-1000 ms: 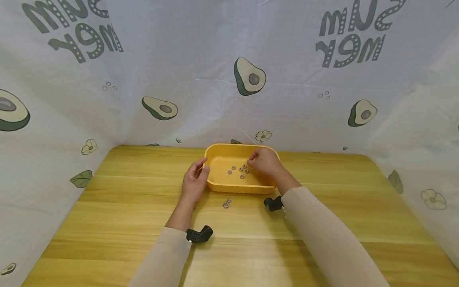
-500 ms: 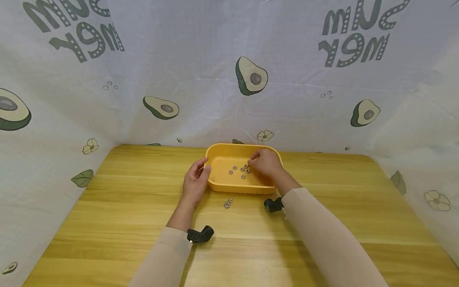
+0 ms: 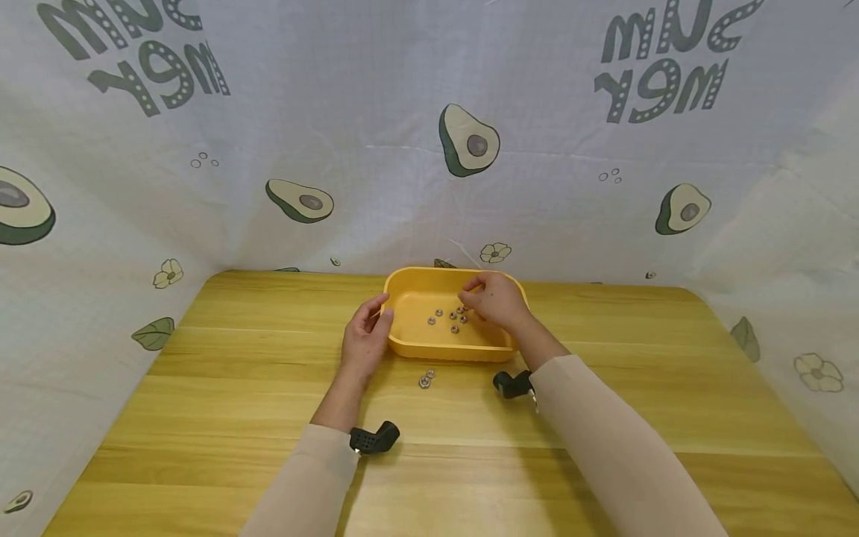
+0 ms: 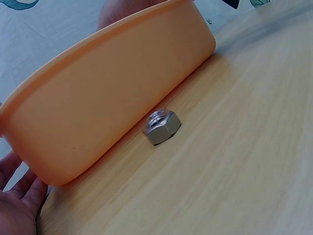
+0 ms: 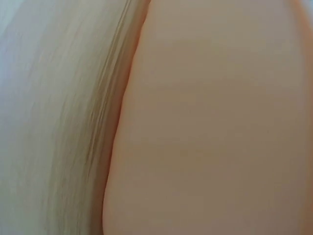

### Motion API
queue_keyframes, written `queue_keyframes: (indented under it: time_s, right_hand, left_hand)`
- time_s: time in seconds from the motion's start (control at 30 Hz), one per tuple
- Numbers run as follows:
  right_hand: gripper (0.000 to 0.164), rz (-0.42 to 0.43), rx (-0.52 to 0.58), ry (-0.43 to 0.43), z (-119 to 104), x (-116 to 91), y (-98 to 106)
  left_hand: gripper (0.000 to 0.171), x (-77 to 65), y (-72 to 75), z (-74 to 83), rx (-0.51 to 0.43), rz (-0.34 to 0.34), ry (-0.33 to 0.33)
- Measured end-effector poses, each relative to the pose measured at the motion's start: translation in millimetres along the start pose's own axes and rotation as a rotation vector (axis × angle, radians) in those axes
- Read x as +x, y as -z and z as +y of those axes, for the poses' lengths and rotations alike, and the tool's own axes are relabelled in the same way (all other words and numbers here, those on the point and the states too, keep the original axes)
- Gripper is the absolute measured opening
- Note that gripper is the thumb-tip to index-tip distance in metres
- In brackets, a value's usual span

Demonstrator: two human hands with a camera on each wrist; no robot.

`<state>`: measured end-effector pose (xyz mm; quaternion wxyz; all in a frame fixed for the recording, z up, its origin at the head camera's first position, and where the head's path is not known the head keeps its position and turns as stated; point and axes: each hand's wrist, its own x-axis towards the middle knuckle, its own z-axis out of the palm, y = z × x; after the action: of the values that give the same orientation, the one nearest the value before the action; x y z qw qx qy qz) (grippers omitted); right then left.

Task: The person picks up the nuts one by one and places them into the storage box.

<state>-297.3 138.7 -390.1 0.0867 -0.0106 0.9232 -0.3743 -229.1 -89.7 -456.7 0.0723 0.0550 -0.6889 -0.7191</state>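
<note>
A yellow plastic tray (image 3: 450, 353) stands on the wooden table. My left hand (image 3: 362, 344) is at its left end, thumb and fingers against the outer wall by the rim; in the left wrist view its fingers (image 4: 33, 194) touch the lower corner. My right hand (image 3: 495, 300) reaches over the right side into the tray, fingertips bent close together just above a cluster of metal nuts (image 3: 454, 329). I cannot tell whether a nut is between those fingertips. Two more nuts (image 3: 424, 382) lie together on the table before the tray; a hex nut (image 4: 162, 128) shows large in the left wrist view.
The wooden table (image 3: 221, 388) reaches out on both sides of the tray. Close behind it hangs a white cloth (image 3: 382, 89) printed with avocados. Tray wall (image 5: 210, 122) fills most of the right wrist view.
My right hand's fingertips have risen slightly above the nuts, and one more nut shows just beneath them. The left hand has stayed at the tray's end.
</note>
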Motion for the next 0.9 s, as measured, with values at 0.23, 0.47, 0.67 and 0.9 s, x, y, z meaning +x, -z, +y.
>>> queue_keyframes:
  time_s: [0.23,0.47,0.67,0.9]
  right_hand:
    - [0.025,0.004,0.081,0.069,-8.3,-18.5,-1.1]
    - [0.021,-0.038,0.162,0.165,-24.5,-45.0,-7.3]
    - [0.018,-0.055,0.179,0.205,-34.7,-65.6,-15.0]
    - [0.016,-0.089,0.178,0.219,-36.0,-84.6,-23.6]
  left_hand:
    - [0.039,0.4,-0.6,-0.2,-0.002,-0.003,0.004]
    - [0.039,0.6,-0.1,-1.2,0.0,-0.004,0.007]
    - [0.04,-0.3,0.4,-1.2,0.005,-0.011,0.01]
    - [0.039,-0.6,-0.4,-0.6,0.016,-0.009,0.017]
